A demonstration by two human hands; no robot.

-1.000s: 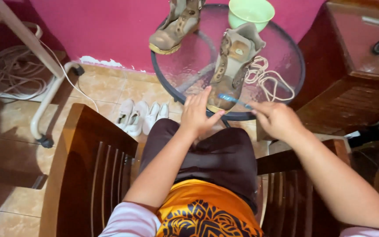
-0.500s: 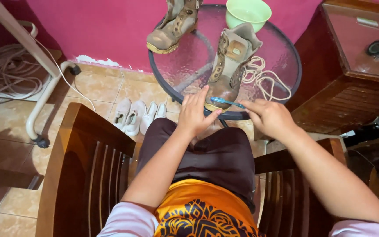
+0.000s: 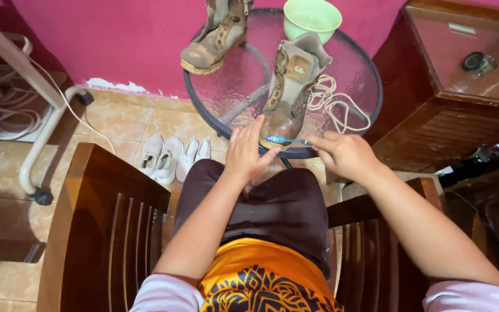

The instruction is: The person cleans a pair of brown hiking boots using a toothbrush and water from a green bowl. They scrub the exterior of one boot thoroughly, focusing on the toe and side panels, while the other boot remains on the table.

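A worn brown boot (image 3: 289, 92) without laces stands on the round glass table (image 3: 238, 81), toe toward me. My left hand (image 3: 246, 151) rests with fingers spread against the boot's toe at the table's near edge. My right hand (image 3: 345, 155) is shut on a thin blue toothbrush (image 3: 284, 140) whose head points left at the toe. A second brown boot (image 3: 218, 32) lies at the table's far left. A loose pale lace (image 3: 336, 104) is coiled to the right of the near boot.
A light green bowl (image 3: 312, 17) sits at the table's back. Wooden chairs (image 3: 105, 225) flank my lap. White shoes (image 3: 171, 156) lie on the tiled floor below. A wooden cabinet (image 3: 463, 92) stands right; a white frame (image 3: 41, 115) and cords are left.
The view has shifted slightly. Both hands stay at the boot's toe, with the toothbrush moving a little along it.
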